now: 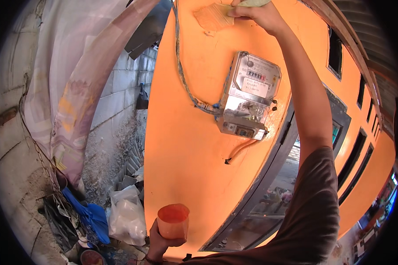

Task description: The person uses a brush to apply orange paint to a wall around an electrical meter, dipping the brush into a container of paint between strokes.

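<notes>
High on the orange wall [190,145], my right hand [262,17] grips a paintbrush [213,17] with wide, orange-coated bristles. The bristles are against or very close to the wall, pointing left. Its pale handle is partly cut off by the top edge. Low down, my left hand [160,242] is wrapped round an orange cup [173,223], held upright with its open top facing me. The cup's inside is orange; how full it is, I cannot tell. An electricity meter [248,95] in a clear case is fixed to the wall below my right hand.
A bundled cable [180,66] runs down to the meter, and a short pipe [239,151] sticks out below. Right of it is a dark-framed window [269,207]. A patterned cloth [73,101] hangs left, above a white plastic bag [127,216] and blue cloth [93,216].
</notes>
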### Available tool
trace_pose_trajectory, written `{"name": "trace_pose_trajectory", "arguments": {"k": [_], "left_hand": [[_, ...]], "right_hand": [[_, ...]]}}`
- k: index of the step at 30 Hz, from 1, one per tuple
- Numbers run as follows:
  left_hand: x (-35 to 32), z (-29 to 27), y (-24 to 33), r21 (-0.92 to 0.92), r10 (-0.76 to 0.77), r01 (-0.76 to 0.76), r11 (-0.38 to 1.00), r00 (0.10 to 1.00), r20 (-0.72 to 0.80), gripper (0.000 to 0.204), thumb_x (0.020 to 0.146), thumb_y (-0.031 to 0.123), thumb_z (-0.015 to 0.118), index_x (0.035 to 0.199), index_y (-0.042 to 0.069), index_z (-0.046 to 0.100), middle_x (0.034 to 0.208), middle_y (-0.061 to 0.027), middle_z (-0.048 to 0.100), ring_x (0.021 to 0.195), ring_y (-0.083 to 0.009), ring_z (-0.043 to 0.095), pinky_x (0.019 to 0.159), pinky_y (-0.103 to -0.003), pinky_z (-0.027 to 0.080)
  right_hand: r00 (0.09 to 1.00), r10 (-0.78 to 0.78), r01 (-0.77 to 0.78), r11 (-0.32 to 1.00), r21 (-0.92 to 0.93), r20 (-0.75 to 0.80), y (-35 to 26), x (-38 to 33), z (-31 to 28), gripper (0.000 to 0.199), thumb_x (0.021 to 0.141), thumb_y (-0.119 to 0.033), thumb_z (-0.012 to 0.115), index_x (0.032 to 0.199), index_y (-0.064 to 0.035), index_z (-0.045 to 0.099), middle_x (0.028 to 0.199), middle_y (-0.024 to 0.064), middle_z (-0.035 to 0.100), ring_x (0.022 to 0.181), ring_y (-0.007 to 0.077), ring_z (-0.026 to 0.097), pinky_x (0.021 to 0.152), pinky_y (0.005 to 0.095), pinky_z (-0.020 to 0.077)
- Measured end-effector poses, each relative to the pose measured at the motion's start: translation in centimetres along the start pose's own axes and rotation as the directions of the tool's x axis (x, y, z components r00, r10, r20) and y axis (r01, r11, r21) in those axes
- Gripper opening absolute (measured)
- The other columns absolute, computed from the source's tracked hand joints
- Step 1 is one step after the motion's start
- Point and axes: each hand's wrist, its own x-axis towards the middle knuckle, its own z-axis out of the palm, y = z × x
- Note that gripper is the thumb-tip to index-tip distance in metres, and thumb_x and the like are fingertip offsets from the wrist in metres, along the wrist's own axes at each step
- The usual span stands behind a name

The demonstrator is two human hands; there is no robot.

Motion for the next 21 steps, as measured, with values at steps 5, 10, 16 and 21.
{"name": "trace_pose_trajectory", "arguments": {"k": [5,10,16,21], "left_hand": [[-0.2,-0.4,0.3,0.038,0.007,-0.006,0.999,0.999,-0.033,0.090,0.047,0.011,0.095,0.126,0.003,0.053,0.117,-0.0080,0.065,0.106,-0.0216,0.065,0.090,-0.038,0.055],[-0.8,-0.9,0.3,0.038,0.042,-0.039,0.999,0.995,-0.088,0.087,0.049,0.010,0.094,0.126,0.003,0.053,0.116,-0.0086,0.066,0.106,-0.0217,0.065,0.090,-0.038,0.055],[-0.5,-0.7,0.9,0.065,-0.032,0.039,0.997,0.994,-0.109,0.096,0.041,0.006,0.092,0.129,0.003,0.053,0.118,-0.0081,0.065,0.106,-0.0229,0.065,0.092,-0.039,0.054],[0.5,-0.8,0.3,0.057,-0.026,0.030,0.998,0.998,-0.058,0.088,0.047,0.008,0.092,0.126,0.004,0.054,0.115,-0.0077,0.066,0.104,-0.0212,0.065,0.090,-0.038,0.054]], "right_hand": [[0.997,0.004,-0.006,1.000,0.024,0.077,-1.5,0.4,-1.0,0.017,0.070,0.001,0.076,0.084,-0.0025,0.068,0.077,0.0079,0.072,0.070,0.0149,0.070,0.061,0.0263,0.0552],[0.996,0.010,-0.009,1.000,-0.009,0.093,-1.1,0.5,-0.5,0.019,0.069,0.002,0.076,0.085,-0.0017,0.067,0.078,0.0097,0.072,0.070,0.0163,0.070,0.061,0.0270,0.0561],[0.995,-0.064,0.067,0.997,-0.040,0.075,-1.9,0.6,-2.8,0.020,0.065,0.001,0.079,0.082,-0.0018,0.068,0.076,0.0072,0.070,0.070,0.0155,0.069,0.061,0.0275,0.0562],[0.969,0.067,-0.038,0.991,-0.125,0.239,-1.6,3.3,-2.7,0.026,0.062,0.000,0.083,0.083,-0.0026,0.068,0.075,0.0057,0.068,0.070,0.0166,0.068,0.061,0.0289,0.0575]]}}
